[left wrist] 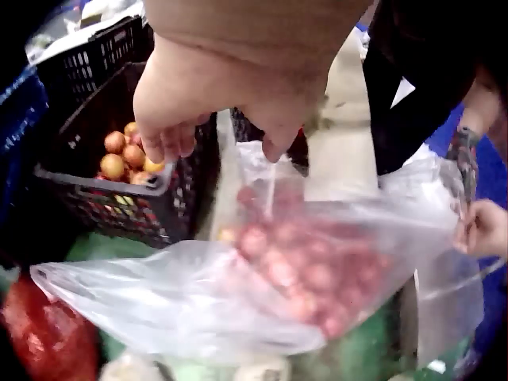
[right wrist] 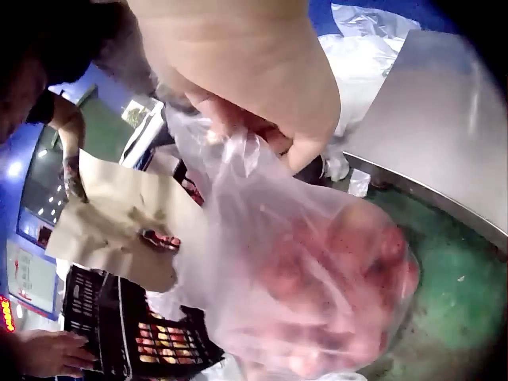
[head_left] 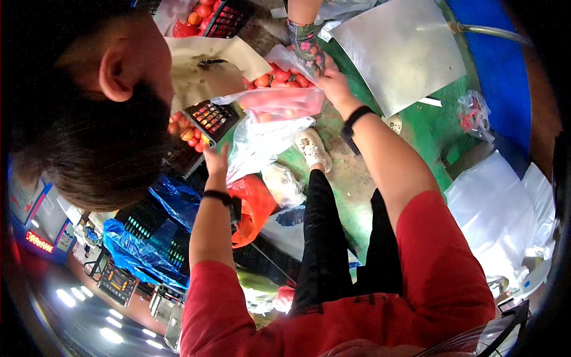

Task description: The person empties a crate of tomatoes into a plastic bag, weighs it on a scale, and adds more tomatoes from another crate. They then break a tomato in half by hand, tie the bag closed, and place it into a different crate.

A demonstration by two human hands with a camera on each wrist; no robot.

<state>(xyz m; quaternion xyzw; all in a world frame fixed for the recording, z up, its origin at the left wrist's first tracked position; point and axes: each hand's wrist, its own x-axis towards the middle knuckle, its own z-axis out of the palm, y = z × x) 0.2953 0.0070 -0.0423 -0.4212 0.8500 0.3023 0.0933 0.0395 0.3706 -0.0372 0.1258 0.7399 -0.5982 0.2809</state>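
The right hand (head_left: 335,86) (right wrist: 278,119) pinches the gathered edge of a clear plastic bag (right wrist: 238,230) full of red, round tomato-like produce (right wrist: 349,262). In the left wrist view, that bag (left wrist: 317,214) spreads sideways, with the right hand (left wrist: 486,228) at its far end. The left hand (head_left: 216,159) (left wrist: 214,95) holds nothing, its fingers loosely bent beside a black crate (left wrist: 103,190) with more of the round produce (left wrist: 115,143). It is also visible at the lower left of the right wrist view (right wrist: 51,353).
Another person's floral sleeve (head_left: 306,49) is beside the right hand. A tan cardboard sheet (head_left: 208,68) slants over the crates. A metal sheet (head_left: 404,53) lies at the upper right, above the green floor (head_left: 443,101). A red bag (head_left: 253,205) sits below the left hand.
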